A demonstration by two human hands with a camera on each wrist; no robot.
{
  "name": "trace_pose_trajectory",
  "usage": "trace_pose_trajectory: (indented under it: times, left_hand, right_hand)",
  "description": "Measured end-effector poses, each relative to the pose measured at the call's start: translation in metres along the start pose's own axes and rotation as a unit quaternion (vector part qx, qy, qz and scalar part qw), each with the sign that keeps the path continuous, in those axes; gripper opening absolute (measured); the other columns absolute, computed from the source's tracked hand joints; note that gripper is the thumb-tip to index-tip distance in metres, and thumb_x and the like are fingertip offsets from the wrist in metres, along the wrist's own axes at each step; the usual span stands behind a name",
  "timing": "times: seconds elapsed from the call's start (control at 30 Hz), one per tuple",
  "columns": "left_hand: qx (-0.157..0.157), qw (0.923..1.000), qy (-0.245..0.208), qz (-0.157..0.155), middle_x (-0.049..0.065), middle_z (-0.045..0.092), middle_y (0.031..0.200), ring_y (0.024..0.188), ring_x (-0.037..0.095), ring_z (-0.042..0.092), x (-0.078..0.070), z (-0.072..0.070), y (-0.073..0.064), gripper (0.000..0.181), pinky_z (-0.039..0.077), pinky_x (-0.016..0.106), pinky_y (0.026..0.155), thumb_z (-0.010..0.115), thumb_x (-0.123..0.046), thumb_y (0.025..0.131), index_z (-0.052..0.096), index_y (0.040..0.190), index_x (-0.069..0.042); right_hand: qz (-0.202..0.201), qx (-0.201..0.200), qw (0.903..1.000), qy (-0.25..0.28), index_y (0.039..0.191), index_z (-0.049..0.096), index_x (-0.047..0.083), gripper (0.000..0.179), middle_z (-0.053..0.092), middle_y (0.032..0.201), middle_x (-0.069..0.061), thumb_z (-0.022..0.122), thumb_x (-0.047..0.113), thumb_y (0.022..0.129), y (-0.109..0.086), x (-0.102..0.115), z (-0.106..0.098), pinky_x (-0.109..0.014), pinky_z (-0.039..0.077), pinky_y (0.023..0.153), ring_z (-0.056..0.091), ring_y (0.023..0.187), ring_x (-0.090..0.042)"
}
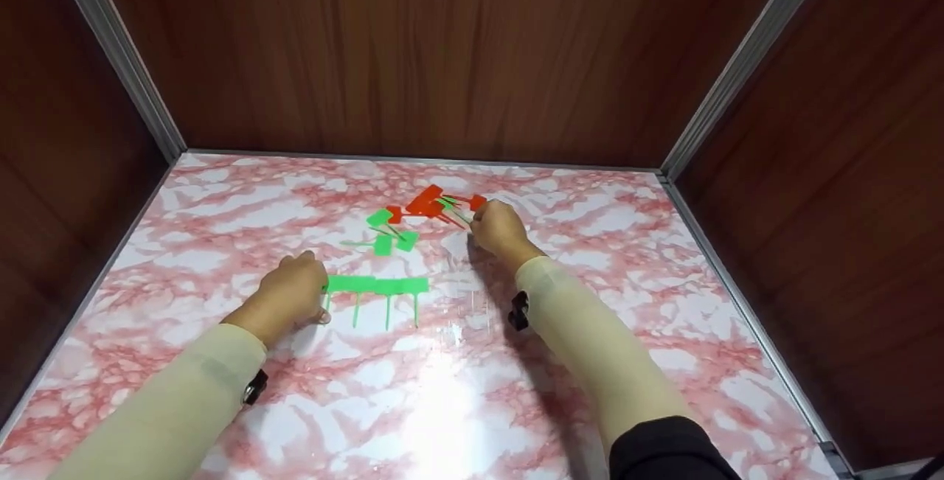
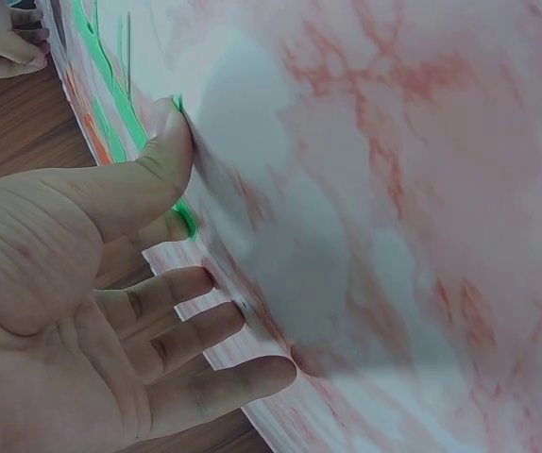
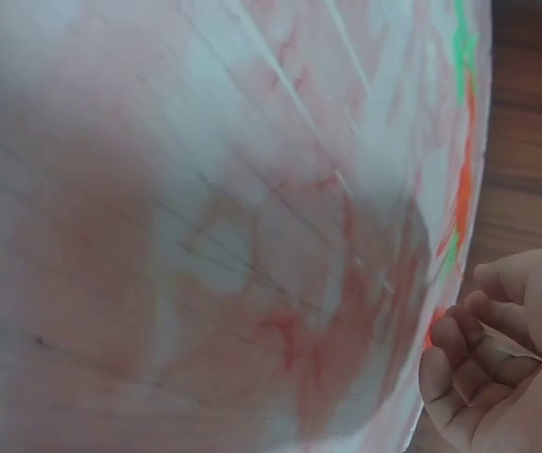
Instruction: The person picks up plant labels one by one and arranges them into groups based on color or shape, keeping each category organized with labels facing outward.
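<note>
Flat green and red tags with thin tails, like marker cable ties, lie on the table. My left hand [image 1: 293,290] is at the left end of a row of green tags [image 1: 398,287] laid edge to edge, tails toward me. In the left wrist view its thumb and index finger pinch a green tag [image 2: 188,219], the other fingers spread. Farther off, my right hand [image 1: 501,231] has curled fingers and pinches the thin tail of a green tag [image 1: 447,203] at the pile's right side. A red tag [image 1: 478,202] lies right beside those fingertips.
Overlapping red tags [image 1: 425,201] lie in a loose pile toward the back. Loose green tags [image 1: 383,245] are between the pile and the row. Brown wood-look panels [image 1: 413,52] with metal edge strips [image 1: 177,141] enclose the marbled pink-and-white table [image 1: 612,259] at the back and sides.
</note>
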State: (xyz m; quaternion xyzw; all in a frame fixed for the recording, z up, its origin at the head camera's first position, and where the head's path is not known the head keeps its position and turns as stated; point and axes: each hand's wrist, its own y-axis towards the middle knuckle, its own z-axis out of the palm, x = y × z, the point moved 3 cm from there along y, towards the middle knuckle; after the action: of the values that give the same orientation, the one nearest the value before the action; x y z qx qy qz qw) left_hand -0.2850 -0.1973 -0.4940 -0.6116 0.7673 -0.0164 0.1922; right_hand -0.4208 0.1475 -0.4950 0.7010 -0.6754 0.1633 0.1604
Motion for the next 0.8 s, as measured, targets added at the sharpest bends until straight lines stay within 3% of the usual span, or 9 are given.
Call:
trace_pose_trajectory:
  times: [0.2,0.53,0.8]
  left_hand:
    - [-0.006,1.0000,-0.001,0.002,0.030,0.062,0.136,0.116,0.046,0.058,0.001,0.000,-0.001,0.040,0.061,0.062,0.091,0.103,-0.023,0.084,0.081,0.109,-0.002]
    - [-0.013,0.9999,0.003,0.006,0.025,0.062,0.123,0.111,0.046,0.060,-0.001,0.000,0.002,0.033,0.060,0.061,0.090,0.103,-0.019,0.082,0.077,0.096,-0.004]
    - [0.010,0.9997,-0.015,-0.014,0.038,0.052,0.160,0.140,0.061,0.054,0.000,-0.002,0.000,0.047,0.059,0.067,0.108,0.101,-0.021,0.085,0.080,0.121,0.000]
  right_hand:
    - [0.019,0.001,0.9997,-0.016,0.127,0.085,0.006,0.027,0.083,0.131,-0.012,0.075,0.021,0.107,0.006,-0.001,0.009,-0.047,0.060,0.113,0.077,0.126,-0.032]
    - [0.019,-0.003,0.9991,-0.039,0.108,0.090,0.009,0.020,0.086,0.116,-0.008,0.075,0.022,0.105,0.014,-0.006,0.015,-0.047,0.063,0.103,0.079,0.113,-0.030]
    - [0.011,-0.018,0.9974,-0.069,0.111,0.088,0.008,0.022,0.085,0.123,-0.011,0.068,0.014,0.104,0.017,-0.002,0.017,-0.050,0.065,0.103,0.080,0.116,-0.031]
